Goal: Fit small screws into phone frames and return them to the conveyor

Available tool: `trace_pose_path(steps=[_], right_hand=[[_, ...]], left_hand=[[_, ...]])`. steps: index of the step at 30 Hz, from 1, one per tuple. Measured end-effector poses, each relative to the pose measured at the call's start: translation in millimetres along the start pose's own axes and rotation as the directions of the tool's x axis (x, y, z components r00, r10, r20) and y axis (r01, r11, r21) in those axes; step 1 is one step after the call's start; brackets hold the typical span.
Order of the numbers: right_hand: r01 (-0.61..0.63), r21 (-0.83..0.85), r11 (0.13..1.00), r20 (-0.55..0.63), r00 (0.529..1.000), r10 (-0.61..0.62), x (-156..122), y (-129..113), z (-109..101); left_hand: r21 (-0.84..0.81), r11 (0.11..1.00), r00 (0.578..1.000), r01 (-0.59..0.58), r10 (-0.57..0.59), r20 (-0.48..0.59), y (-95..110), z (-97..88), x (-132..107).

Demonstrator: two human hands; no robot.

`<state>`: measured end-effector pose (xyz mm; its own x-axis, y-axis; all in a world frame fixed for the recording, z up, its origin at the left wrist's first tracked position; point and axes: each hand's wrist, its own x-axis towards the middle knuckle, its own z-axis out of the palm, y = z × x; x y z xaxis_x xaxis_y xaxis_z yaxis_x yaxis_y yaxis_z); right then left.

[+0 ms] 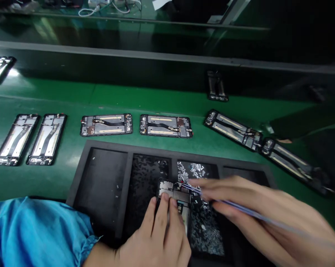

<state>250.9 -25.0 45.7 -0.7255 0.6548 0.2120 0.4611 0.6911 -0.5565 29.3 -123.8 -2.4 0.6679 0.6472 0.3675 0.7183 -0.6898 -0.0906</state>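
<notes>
Left hand (159, 241): I see fingertips on the phone frame (181, 196); grip, can't tell.
Right hand (253, 196): pinching tweezers (242, 209).
Tray (156, 150): under both hands.

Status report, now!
Left fingers on opened black phone, partly covering it. Right fingers holding slender bluish tweezers, tips at phone's far end. Black compartmented tray beneath.

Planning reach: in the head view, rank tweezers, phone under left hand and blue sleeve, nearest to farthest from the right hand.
1. Tweezers: gripped in the right hand.
2. Phone: just left, under the left hand.
3. Sleeve: far left.
</notes>
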Motion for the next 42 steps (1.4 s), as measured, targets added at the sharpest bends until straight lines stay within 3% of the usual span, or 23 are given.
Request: trace_pose_path(steps=[5, 14, 24, 34, 36, 38, 40, 42], right_hand=[[-0.003, 0.213, 0.977, -0.049, 0.999, 0.014, 41, 14, 25], [0.081, 0.144, 0.986, 0.014, 0.996, -0.084, 40, 15, 27], [0.086, 0.11, 0.99, 0.045, 0.995, -0.092, 43, 16, 30], [0.096, 0.086, 0.992, 0.072, 0.992, -0.102, 41, 16, 31], [0.103, 0.07, 0.992, 0.045, 0.993, -0.107, 36, 15, 31], [0.075, 0.112, 0.991, -0.074, 0.995, -0.067, 33, 15, 30], [0.006, 0.168, 0.986, -0.217, 0.976, 0.031, 34, 17, 31], [-0.071, 0.192, 0.979, -0.258, 0.959, 0.12, 42, 19, 33]], left_hand=[[-0.068, 0.998, 0.999, 0.009, -0.012, -0.045, -3, 6.9, 0], [-0.05, 0.998, 0.991, 0.046, -0.052, -0.127, 5, 23.2, -3], [-0.069, 0.995, 0.982, 0.074, -0.085, -0.17, 4, 23.1, -1], [-0.074, 0.995, 0.986, 0.073, -0.083, -0.146, 5, 21.9, -2], [-0.072, 0.995, 0.987, 0.066, -0.076, -0.143, 4, 21.4, -2], [-0.068, 0.996, 0.987, 0.063, -0.072, -0.144, 4, 21.7, -1], [-0.06, 0.996, 0.983, 0.072, -0.081, -0.164, 5, 23.0, -1], [-0.051, 0.995, 0.976, 0.091, -0.099, -0.193, 6, 24.7, -1]])
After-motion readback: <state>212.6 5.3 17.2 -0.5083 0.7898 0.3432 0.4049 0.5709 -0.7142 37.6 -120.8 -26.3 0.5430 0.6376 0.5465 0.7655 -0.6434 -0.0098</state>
